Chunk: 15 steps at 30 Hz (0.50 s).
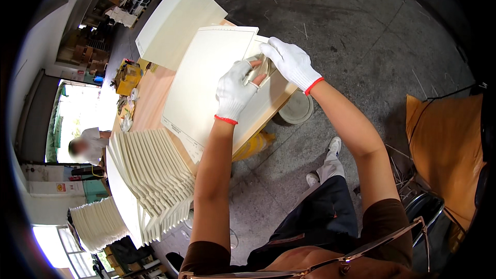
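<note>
My left hand [233, 89], in a white knit glove with a red cuff and bare thumb and finger tips, is closed around a small bundle of thin tan strips [265, 65]. My right hand [292, 62], gloved the same way, bends its fingers over the far side of that bundle. Its thumb is hidden. Both hands are above the corner of a large white sheet [206, 67] with fine printed marks along its edges. More pale board [243, 111] lies under it, on the wooden table [155, 90].
A tall fanned stack of pale folded boards [155, 175] stands at the near left. Another large sheet [181, 23] lies farther back. A yellow bin [128, 78] is on the table's left. A round lidded bucket [297, 107] and an orange sack [439, 150] stand right. Another person [92, 144] is far left.
</note>
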Each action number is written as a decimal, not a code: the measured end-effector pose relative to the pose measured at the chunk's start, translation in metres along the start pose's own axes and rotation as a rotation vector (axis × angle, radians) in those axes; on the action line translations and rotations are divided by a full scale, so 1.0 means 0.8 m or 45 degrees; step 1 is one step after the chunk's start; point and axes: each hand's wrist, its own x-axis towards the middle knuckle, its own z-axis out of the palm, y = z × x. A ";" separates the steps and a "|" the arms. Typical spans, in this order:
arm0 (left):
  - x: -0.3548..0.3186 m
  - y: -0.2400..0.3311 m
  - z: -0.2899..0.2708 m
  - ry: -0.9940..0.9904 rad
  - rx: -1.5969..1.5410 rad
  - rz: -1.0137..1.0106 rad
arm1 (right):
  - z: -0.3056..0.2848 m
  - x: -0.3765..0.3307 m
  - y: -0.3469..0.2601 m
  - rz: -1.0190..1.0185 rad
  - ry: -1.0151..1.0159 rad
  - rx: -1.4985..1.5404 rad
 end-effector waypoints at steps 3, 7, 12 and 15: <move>-0.001 -0.007 0.002 0.004 -0.004 -0.005 | 0.000 0.000 0.001 -0.018 -0.023 -0.032; 0.001 0.000 -0.003 -0.093 -0.056 -0.122 | 0.001 -0.002 0.002 -0.037 0.027 -0.017; -0.003 -0.006 0.005 0.106 -0.065 -0.107 | -0.002 -0.003 -0.008 0.025 -0.017 0.015; -0.001 -0.009 0.004 0.072 0.002 -0.035 | -0.001 -0.002 -0.005 -0.002 -0.006 -0.071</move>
